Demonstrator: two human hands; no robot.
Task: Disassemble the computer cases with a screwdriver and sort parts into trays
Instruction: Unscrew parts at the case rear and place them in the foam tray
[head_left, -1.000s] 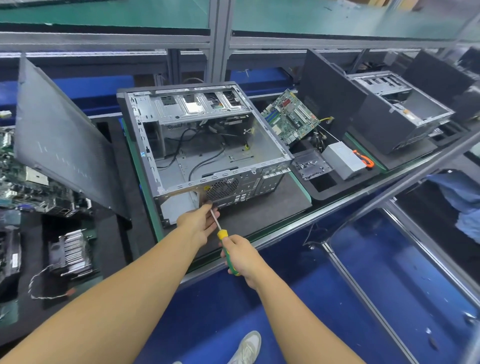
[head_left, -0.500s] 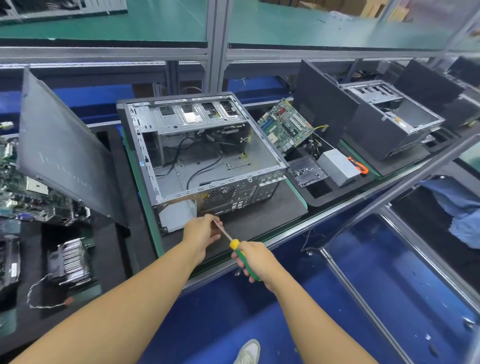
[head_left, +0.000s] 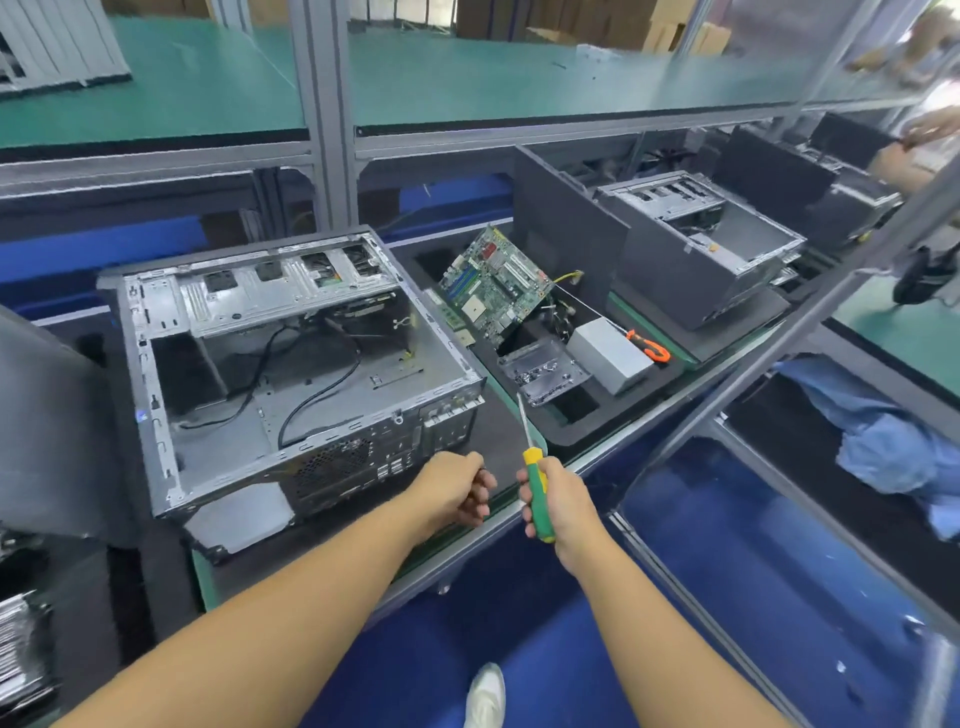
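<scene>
Head view: the computer case lay on its side on the desk, open face up, likely so its inside and rear screws were reachable. The right hand kept a closed grip round the screwdriver, shaft tilted up, clear of the case. The left hand hung near the rear panel, fingers curled; whether its grip pinched a screw could not be told. A tray of parts sat just right
</scene>
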